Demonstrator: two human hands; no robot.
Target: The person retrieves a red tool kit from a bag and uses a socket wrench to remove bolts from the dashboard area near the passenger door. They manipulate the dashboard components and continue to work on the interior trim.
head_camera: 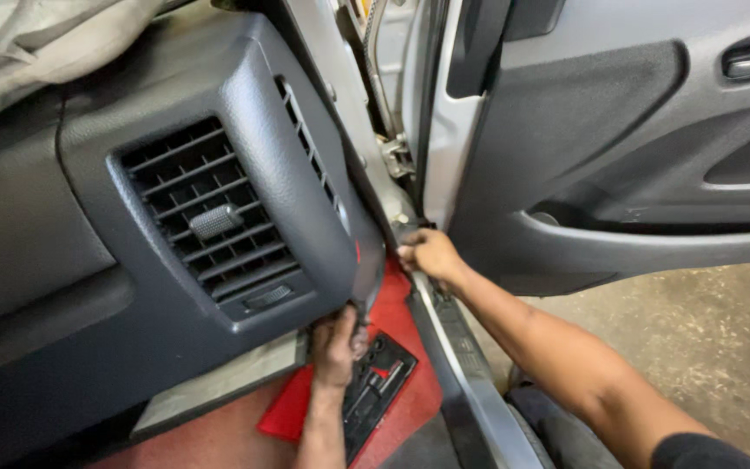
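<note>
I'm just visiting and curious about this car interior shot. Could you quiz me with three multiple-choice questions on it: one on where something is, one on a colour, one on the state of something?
1. Where is the left hand?
A. At the lower edge of the dashboard end panel
B. On the door handle
C. Flat on the concrete floor

2. What colour is the floor mat below the dashboard?
A. Blue
B. Red
C. Green

3. How does the car door stand?
A. Shut
B. Taken off
C. Swung open

Answers:
1. A, its fingers curl up under the panel's bottom corner.
2. B, red shows around the hands and beneath the black pad.
3. C, the concrete floor shows between door and sill.
</note>
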